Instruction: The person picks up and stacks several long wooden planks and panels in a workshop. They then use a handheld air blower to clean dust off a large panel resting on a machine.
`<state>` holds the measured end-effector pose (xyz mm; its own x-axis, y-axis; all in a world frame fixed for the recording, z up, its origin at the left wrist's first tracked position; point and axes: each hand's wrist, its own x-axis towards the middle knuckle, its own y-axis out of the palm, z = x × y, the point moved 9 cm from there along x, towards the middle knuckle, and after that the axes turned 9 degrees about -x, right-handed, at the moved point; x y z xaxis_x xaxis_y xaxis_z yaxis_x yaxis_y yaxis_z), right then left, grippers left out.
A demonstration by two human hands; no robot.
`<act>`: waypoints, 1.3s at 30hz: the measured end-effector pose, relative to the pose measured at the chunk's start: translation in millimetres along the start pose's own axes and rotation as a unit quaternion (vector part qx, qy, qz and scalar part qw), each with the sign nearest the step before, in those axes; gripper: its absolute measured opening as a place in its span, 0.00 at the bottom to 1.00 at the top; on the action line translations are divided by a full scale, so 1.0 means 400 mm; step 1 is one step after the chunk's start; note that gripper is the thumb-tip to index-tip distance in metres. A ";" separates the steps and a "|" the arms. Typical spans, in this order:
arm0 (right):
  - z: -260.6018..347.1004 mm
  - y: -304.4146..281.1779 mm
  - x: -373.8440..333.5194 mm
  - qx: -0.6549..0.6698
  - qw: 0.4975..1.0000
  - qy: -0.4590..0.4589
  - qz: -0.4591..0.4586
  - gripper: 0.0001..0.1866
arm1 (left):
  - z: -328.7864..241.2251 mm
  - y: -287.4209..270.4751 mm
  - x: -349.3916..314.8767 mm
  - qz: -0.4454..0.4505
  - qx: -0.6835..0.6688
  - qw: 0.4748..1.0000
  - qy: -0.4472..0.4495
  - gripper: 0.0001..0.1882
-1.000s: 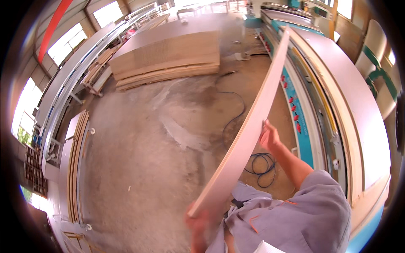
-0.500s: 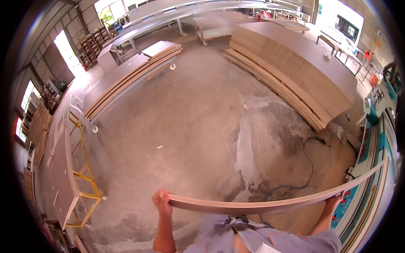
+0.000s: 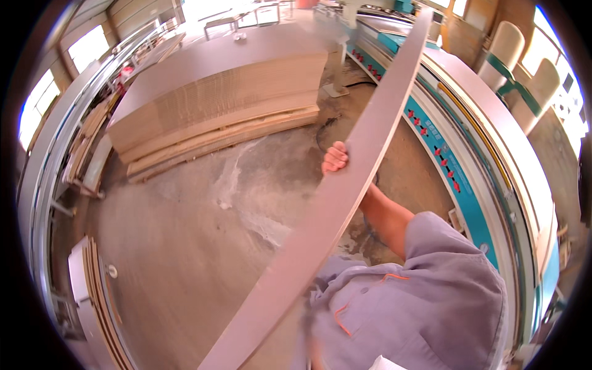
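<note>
Holding stage: my right hand (image 3: 335,158) clasps a long board (image 3: 333,213) (left hand out of view, its grip I cannot tell); moving it seems to call for steady balance.

Concrete floor (image 3: 179,234): brown, with a pale streak (image 3: 262,227) and darker stains (image 3: 285,157) mid-frame
Panelled wall (image 3: 145,16): pale, with dark posts (image 3: 112,28), upper left
Windows (image 3: 87,50): bright panes at the upper left and more along the upper right
Long metal bench (image 3: 41,185): grey, bending down the left edge
Low tables (image 3: 221,21): thin-legged, top of the frame
Light: strong white glare (image 3: 206,7), washing out the top edge
</note>
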<state>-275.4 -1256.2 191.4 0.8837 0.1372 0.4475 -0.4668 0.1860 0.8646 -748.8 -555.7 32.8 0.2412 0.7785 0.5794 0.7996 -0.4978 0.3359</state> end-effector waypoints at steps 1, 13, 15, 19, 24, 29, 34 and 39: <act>-0.068 0.029 0.041 0.000 1.000 -0.007 -0.014 0.07 | 0.063 0.005 0.051 -0.021 0.002 0.999 -0.038 0.15; -0.841 0.045 0.572 0.138 0.987 0.008 0.080 0.07 | 0.515 0.574 0.253 0.174 0.227 0.928 -0.239 0.17; -0.993 0.032 0.668 0.139 0.988 0.035 0.058 0.07 | 0.591 0.603 0.349 0.188 0.244 0.918 -0.249 0.17; -1.309 0.028 0.869 0.128 0.986 0.068 0.077 0.07 | 0.741 0.572 0.629 0.194 0.295 0.902 -0.249 0.17; -1.684 -0.044 1.073 0.105 0.982 0.096 0.122 0.08 | 0.995 0.549 1.010 0.249 0.347 0.874 -0.232 0.18; -2.036 -0.129 1.268 0.033 0.982 0.136 0.127 0.11 | 1.260 0.626 1.371 0.338 0.377 0.846 -0.168 0.19; -2.373 -0.163 1.475 -0.041 0.984 0.140 0.105 0.14 | 1.408 0.802 1.690 0.439 0.379 0.814 0.034 0.20; -2.651 -0.311 1.678 0.015 0.983 0.139 0.122 0.14 | 1.731 0.869 1.845 0.491 0.363 0.740 -0.282 0.23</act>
<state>338.4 -155.5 142.0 0.6997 0.4354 0.5665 -0.6590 0.0870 0.7471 87.7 110.4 63.0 0.9295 0.3158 -0.1907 0.1226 -0.7520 -0.6477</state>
